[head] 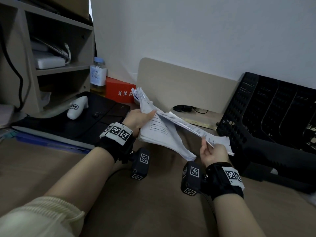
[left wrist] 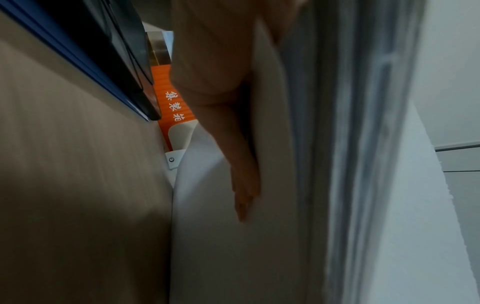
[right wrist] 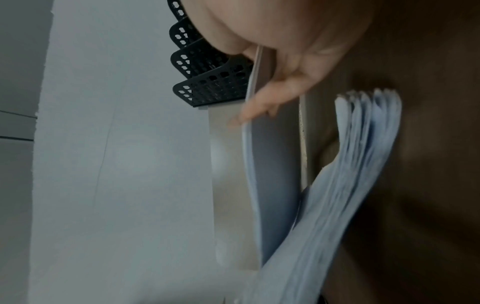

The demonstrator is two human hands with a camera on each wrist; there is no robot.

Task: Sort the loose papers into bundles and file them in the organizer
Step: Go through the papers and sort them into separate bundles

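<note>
A thick stack of white printed papers (head: 160, 135) is held above the brown desk (head: 153, 202). My left hand (head: 138, 120) grips its left edge, thumb on top, fingers (left wrist: 241, 185) flat along the underside of the paper stack (left wrist: 272, 226). A thin bundle of top sheets (head: 191, 127) is lifted off the stack and stretches to the right, where my right hand (head: 213, 151) pinches its near corner. In the right wrist view, my right fingers (right wrist: 259, 107) hold the lifted sheets (right wrist: 254, 185) apart from the fanned stack (right wrist: 337, 195). The black perforated organizer (head: 266, 115) stands at the right.
A beige divider panel (head: 184, 86) stands at the desk's back. A red box (head: 119, 90), a bottle (head: 97, 74), a black pouch (head: 95, 117) and blue folders (head: 51, 142) lie at the left, below a shelf unit (head: 51, 48). A ruler (head: 198, 123) lies under the papers.
</note>
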